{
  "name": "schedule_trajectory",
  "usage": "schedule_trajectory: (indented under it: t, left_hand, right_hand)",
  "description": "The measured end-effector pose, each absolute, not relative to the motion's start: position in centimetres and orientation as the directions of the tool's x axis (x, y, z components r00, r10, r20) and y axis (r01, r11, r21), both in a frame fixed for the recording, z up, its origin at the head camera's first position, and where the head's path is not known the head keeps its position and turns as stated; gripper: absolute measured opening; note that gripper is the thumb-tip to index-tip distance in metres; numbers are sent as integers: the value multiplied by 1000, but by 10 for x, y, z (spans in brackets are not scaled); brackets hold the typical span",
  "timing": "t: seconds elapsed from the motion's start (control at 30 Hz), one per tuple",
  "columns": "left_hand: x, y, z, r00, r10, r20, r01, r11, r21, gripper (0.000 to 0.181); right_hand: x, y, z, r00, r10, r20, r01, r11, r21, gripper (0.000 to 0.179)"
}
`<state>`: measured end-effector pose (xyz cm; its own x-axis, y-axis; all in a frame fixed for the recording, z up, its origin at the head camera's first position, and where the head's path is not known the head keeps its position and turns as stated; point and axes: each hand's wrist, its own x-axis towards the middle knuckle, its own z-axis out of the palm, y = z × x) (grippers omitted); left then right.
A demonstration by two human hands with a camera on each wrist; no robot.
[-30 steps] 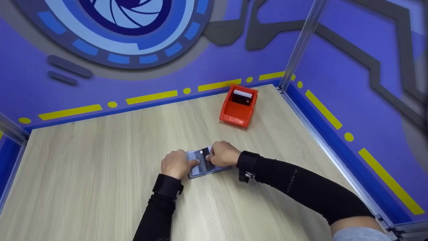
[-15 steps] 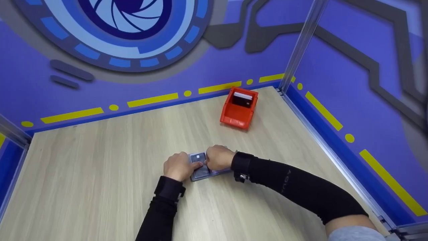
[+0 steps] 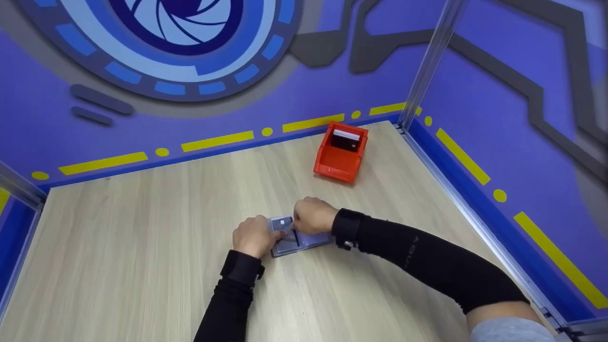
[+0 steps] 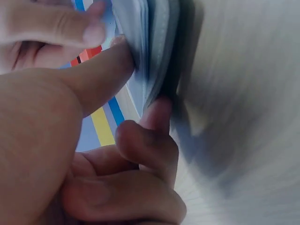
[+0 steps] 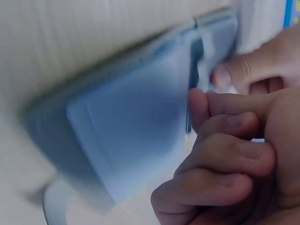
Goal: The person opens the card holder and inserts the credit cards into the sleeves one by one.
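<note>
A grey card holder [image 3: 314, 239] with clear sleeves lies opened out on the wooden table. My left hand [image 3: 252, 236] grips its left end, thumb on top and fingertips below the cover [image 4: 161, 47] in the left wrist view. Under that thumb, a dark card [image 3: 288, 244] with a pale chip-like square sits mostly within the left sleeve. My right hand [image 3: 313, 216] is at the card's right edge, thumb and index fingertips together there in the right wrist view. Its other fingers are curled. A whitish page [image 5: 136, 122] covers the holder's right half.
Farther back to the right stands a red open-front bin [image 3: 338, 161], with several dark and white cards [image 3: 346, 138] upright at its rear. Blue-purple printed panels [image 3: 228, 114] wall in the table [image 3: 142, 237] at the back and sides.
The dark card has slid left into the sleeve, pushed by my right hand. Since then the right hand has shifted slightly up and right. My left hand keeps its grip on the holder.
</note>
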<state>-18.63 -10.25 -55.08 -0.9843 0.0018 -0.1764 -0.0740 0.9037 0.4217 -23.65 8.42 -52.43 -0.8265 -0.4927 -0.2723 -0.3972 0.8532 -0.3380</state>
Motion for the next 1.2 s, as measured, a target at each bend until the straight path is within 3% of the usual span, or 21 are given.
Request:
schedule_trajectory:
  t: [0.1,0.27,0.53,0.77,1.2]
  left_hand:
    - [-187,-102,-550,-983,1,-181,-77,903,424,47]
    - [-187,-105,-548,-983,-7,-183,-87,898,432,49]
    - [-188,-105,-551,-978,-2,-210,-95,896,434,47]
    - [-189,-103,-550,-976,-10,-217,-106,894,436,47]
    - [-189,-103,-550,-977,-17,-210,-107,900,423,49]
  right_hand:
    - [-247,95,-513,-835,-487,-256,-393,853,-342,23]
    - [-267,115,-501,-850,-445,-282,-347,876,-335,24]
    - [-276,136,-523,-815,-459,-354,-353,878,-323,35]
    - [-274,135,-533,-814,-507,-284,-403,845,-351,32]
    - [-264,128,-532,-816,-546,-192,-488,827,-278,27]
